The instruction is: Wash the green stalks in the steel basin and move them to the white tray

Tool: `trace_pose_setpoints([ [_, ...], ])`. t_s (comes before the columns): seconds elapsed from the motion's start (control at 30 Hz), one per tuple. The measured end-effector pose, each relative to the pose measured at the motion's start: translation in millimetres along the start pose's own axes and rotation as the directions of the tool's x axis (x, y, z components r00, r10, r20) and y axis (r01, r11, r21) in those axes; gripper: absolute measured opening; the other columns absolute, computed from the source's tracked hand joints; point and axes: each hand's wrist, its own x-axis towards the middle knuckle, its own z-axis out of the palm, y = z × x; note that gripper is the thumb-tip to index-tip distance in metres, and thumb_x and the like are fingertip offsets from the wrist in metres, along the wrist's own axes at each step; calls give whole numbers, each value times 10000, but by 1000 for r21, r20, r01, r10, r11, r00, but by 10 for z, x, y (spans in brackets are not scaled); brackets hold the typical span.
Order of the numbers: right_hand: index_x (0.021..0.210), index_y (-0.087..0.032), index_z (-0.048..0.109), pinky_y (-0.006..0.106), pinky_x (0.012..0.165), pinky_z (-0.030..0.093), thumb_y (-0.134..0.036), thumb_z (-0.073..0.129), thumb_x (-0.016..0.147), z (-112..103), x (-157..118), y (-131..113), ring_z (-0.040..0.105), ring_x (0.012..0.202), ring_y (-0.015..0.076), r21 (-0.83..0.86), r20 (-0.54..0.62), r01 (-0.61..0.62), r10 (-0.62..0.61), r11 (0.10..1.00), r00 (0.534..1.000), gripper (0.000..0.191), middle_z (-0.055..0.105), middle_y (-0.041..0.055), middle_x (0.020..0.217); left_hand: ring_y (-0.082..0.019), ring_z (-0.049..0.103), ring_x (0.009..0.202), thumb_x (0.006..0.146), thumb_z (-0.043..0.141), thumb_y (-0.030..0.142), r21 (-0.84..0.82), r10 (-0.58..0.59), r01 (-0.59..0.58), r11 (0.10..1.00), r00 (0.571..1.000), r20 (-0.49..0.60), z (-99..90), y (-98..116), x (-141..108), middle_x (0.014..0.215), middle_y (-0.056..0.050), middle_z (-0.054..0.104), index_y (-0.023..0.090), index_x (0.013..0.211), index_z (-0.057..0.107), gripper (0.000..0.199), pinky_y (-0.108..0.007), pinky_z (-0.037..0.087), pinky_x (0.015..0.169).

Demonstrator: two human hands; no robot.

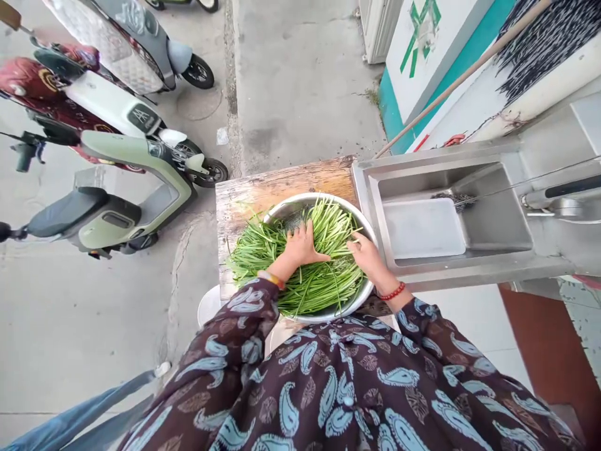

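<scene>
A wide metal basin point(367, 220) holds a heap of long green garlic chives point(323, 285), their pale stalk ends toward the upper right and their leaves spilling over the left rim. Some water shows near the basin's back edge. My left hand point(302, 245) lies on top of the heap, thumb and fingers spread apart. On the right, inside the rim, my right hand point(367, 255) has its fingers closed round the stalk ends of some chives. Its fingertips are partly hidden among the stalks.
Under the basin is a worn wooden board point(248, 191). A steel sink point(514, 250) with a white plastic tub point(425, 228) in it adjoins on the right. A long wooden pole point(464, 76) leans behind. Parked scooters point(141, 169) stand left; a person's leg point(94, 407) shows lower left.
</scene>
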Motion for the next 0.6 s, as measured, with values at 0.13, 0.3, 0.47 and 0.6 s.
trace_pose_setpoints([
  [0.13, 1245, -200, 658, 450, 932, 584, -362, 556, 898, -225, -114, -76, 665, 1069, 253, -151, -87, 226, -241, 962, 967, 396, 639, 154, 1326, -482, 471, 1389, 610, 841, 657, -18, -44, 43, 999, 999, -25, 185, 75, 243, 1524, -320, 460, 74, 1620, 185, 1338, -603, 288, 1187],
  [0.3, 1203, -216, 681, 435, 923, 589, -366, 547, 916, -263, -105, -216, 698, 989, 233, -62, -32, 233, -236, 970, 971, 351, 681, 141, 1263, -434, 637, 1204, 608, 878, 463, -274, -36, 13, 962, 996, -81, 70, -84, 262, 1163, -206, 715, 123, 1319, 600, 836, -491, 442, 1097],
  [0.47, 1147, -203, 714, 450, 972, 570, -446, 598, 892, -157, -183, -138, 724, 1021, 242, 246, 25, 5, -12, 969, 1000, 371, 746, 123, 1175, -367, 694, 1076, 691, 780, 451, -247, -11, -29, 969, 987, -159, -368, -33, -103, 1037, -124, 751, 197, 1187, 669, 569, -437, 515, 996],
  [0.6, 1046, -192, 744, 470, 996, 552, -479, 697, 818, -5, -290, -32, 724, 1035, 252, 412, 164, -164, 104, 896, 981, 369, 763, 124, 1125, -331, 718, 963, 710, 745, 435, -143, 73, -115, 983, 960, -271, -900, 97, -404, 952, -81, 751, 191, 1217, 673, 567, -406, 543, 921],
])
